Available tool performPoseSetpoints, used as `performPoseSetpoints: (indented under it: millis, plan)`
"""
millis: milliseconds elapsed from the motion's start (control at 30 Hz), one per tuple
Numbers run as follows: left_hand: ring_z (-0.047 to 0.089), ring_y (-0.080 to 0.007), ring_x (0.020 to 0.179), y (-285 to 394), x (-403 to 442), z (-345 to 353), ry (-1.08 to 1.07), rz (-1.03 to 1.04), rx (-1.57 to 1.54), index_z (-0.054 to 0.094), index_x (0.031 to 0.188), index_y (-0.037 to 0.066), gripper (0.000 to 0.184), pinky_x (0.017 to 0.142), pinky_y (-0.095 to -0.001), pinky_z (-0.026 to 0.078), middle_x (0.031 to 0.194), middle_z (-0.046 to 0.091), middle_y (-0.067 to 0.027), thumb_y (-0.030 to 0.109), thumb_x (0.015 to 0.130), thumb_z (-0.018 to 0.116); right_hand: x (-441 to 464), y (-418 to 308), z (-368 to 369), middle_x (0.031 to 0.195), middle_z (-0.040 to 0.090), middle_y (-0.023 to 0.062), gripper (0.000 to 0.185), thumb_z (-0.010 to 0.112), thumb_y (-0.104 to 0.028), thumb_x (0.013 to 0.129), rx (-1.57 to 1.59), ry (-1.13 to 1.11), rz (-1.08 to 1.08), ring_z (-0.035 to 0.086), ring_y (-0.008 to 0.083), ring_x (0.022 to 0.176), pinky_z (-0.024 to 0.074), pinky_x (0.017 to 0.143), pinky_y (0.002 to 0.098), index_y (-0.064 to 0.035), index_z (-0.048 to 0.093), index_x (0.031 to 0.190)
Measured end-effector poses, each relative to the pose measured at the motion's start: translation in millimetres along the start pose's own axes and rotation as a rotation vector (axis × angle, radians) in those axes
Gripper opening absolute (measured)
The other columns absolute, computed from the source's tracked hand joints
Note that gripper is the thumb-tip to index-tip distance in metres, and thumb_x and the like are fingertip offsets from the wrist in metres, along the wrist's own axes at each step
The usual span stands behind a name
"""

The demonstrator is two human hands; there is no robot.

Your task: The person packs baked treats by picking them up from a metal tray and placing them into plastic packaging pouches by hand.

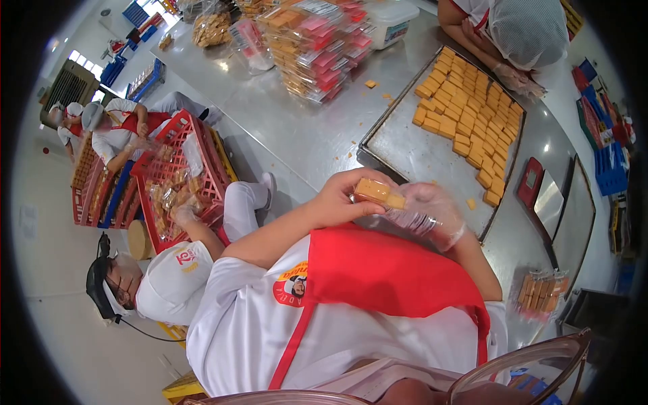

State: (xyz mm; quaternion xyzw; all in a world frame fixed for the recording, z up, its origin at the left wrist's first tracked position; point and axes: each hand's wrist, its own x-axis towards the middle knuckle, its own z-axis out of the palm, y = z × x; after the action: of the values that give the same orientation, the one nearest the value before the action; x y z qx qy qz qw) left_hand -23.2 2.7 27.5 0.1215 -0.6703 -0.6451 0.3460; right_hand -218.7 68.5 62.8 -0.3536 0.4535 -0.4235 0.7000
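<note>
1. Two hands meet over the near edge of the tray (388,138), with one packet (371,190) between them, above the red apron (398,270).
2. The left hand (341,198), bare, grips the clear packet between thumb and fingers; orange bars show inside.
3. The right hand (433,212) wears a clear glove, fingers bent, at the packet's other end, where a bar (395,201) shows. Whether it grips anything, I cannot tell.
4. Many orange bars (472,111) lie close together in rows on the tray, covering its far and right parts; a few crumbs lie on its bare metal.
5. One tall stack of filled packs (314,50) stands on the metal table (270,128), left of the tray, with a white tub (391,25) just beside it.
6. One red device (531,174) lies right of the tray, and some packs (540,293) lie nearer the wearer.
7. One co-worker in a hairnet (528,34) leans at the tray's far side, a gloved hand near the bars.
8. Another co-worker (172,277), at left, reaches into a red crate (214,177) holding packs; two more people are farther back.
</note>
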Motion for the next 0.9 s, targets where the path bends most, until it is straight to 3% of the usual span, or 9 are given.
performPoseSetpoints:
  millis: [67, 267, 333, 400, 667, 733, 800, 867, 900]
  plan:
    - [0.052, -0.0134, 0.094, 4.7, 2.3, 5.2, 0.015, -0.05, -0.055, 0.05, 0.104, 0.001, 0.035, 0.083, -0.0285, 0.042, 0.104, 0.055, -0.0091, 0.005, 0.073, 0.065, 0.8, 0.7, -0.5, 0.085, 0.06, 0.0076, 0.025, 0.057, -0.013, 0.079, 0.052, -0.041, 0.148, 0.058, 0.0133, 0.073, 0.0467, 0.065, 0.0232, 0.0024, 0.056, 0.098]
    - [0.053, -0.0088, 0.084, 3.2, 5.6, 14.9, 0.22, -0.332, -0.189, 0.051, 0.096, 0.001, 0.028, 0.073, -0.0245, 0.046, 0.094, 0.056, -0.0051, 0.004, 0.072, 0.066, 24.3, 27.1, -18.0, 0.086, 0.06, 0.007, 0.028, 0.059, -0.013, 0.078, 0.395, 0.022, 0.191, 0.06, 0.0146, 0.076, 0.0478, 0.066, 0.0247, -0.0031, 0.055, 0.103]
    - [0.054, -0.0091, 0.082, -4.6, 7.8, 8.3, 0.289, -0.297, -0.159, 0.048, 0.099, 0.002, 0.033, 0.071, -0.0242, 0.046, 0.093, 0.055, -0.0053, 0.003, 0.072, 0.066, 21.9, 21.2, -18.0, 0.091, 0.06, 0.0074, 0.033, 0.06, -0.015, 0.077, -0.36, 0.014, -0.32, 0.059, 0.0151, 0.08, 0.047, 0.07, 0.0256, -0.0061, 0.054, 0.108]
    - [0.054, -0.0096, 0.081, -3.1, 10.2, 5.6, 0.344, -0.269, -0.136, 0.044, 0.105, 0.003, 0.04, 0.069, -0.0242, 0.047, 0.092, 0.055, -0.0053, 0.002, 0.072, 0.066, 15.4, 13.9, -15.3, 0.096, 0.059, 0.0078, 0.038, 0.061, -0.017, 0.075, -0.717, -0.005, -0.499, 0.058, 0.0154, 0.084, 0.046, 0.074, 0.0263, -0.0082, 0.052, 0.112]
    - [0.052, -0.011, 0.085, 1.3, 14.4, 7.0, 0.331, -0.206, -0.134, 0.028, 0.121, 0.009, 0.062, 0.073, -0.0251, 0.044, 0.091, 0.052, -0.0047, 0.005, 0.072, 0.065, 10.5, 3.6, -9.6, 0.107, 0.056, 0.0085, 0.053, 0.064, -0.029, 0.073, -0.747, -0.066, -0.085, 0.057, 0.016, 0.087, 0.0439, 0.078, 0.0268, -0.0093, 0.046, 0.119]
    - [0.052, -0.0114, 0.083, -0.5, 14.8, 1.6, 0.346, -0.224, -0.103, 0.028, 0.121, 0.01, 0.062, 0.072, -0.0261, 0.045, 0.091, 0.052, -0.0053, 0.004, 0.071, 0.064, 7.5, 11.8, -14.4, 0.108, 0.055, 0.0078, 0.057, 0.062, -0.035, 0.075, -0.117, -0.121, -0.117, 0.056, 0.0165, 0.087, 0.0442, 0.077, 0.0271, -0.0083, 0.043, 0.121]
    - [0.053, -0.0117, 0.081, 7.8, 10.4, -6.4, 0.381, -0.248, -0.026, 0.027, 0.121, 0.01, 0.063, 0.07, -0.0271, 0.046, 0.089, 0.053, -0.0059, 0.004, 0.071, 0.064, 8.7, 20.3, -16.5, 0.108, 0.054, 0.0083, 0.059, 0.059, -0.04, 0.076, -0.202, -0.12, -0.187, 0.056, 0.0177, 0.089, 0.0447, 0.077, 0.0286, -0.006, 0.042, 0.121]
    - [0.055, -0.0125, 0.071, 1.2, 9.0, -7.0, 0.359, -0.169, 0.049, 0.026, 0.121, 0.01, 0.064, 0.063, -0.0272, 0.047, 0.083, 0.055, -0.0063, 0.004, 0.07, 0.064, 3.6, 17.4, -23.4, 0.107, 0.053, 0.01, 0.06, 0.056, -0.042, 0.078, -0.974, -0.004, -0.43, 0.054, 0.0195, 0.091, 0.0455, 0.077, 0.0313, -0.0026, 0.042, 0.12]
    - [0.056, -0.0134, 0.06, 2.9, 8.3, -1.8, 0.336, -0.191, -0.155, 0.023, 0.123, 0.011, 0.065, 0.053, -0.0257, 0.047, 0.078, 0.055, -0.0063, 0.003, 0.071, 0.063, 4.0, 16.4, -18.3, 0.106, 0.053, 0.0107, 0.058, 0.055, -0.042, 0.079, -0.971, 0.028, -0.431, 0.054, 0.02, 0.091, 0.0458, 0.076, 0.0316, -0.0014, 0.042, 0.119]
